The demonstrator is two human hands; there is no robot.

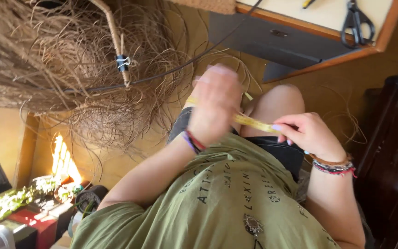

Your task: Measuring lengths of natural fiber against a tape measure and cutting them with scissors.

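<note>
Both hands grip a yellow strip (249, 121), left hand (215, 103) and right hand (307, 133) pulling it taut beside the straw bundle (47, 60).

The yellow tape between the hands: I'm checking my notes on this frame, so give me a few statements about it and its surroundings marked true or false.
1. Both hands hold the yellow measuring tape. True: left hand and right hand grip it.
2. The scissors lie on the person's lap. False: they lie on the table.
3. A binder clip pinches the wrapped wire hoop. True.
4. The person wears a red shirt. False: the shirt is olive green.
</note>
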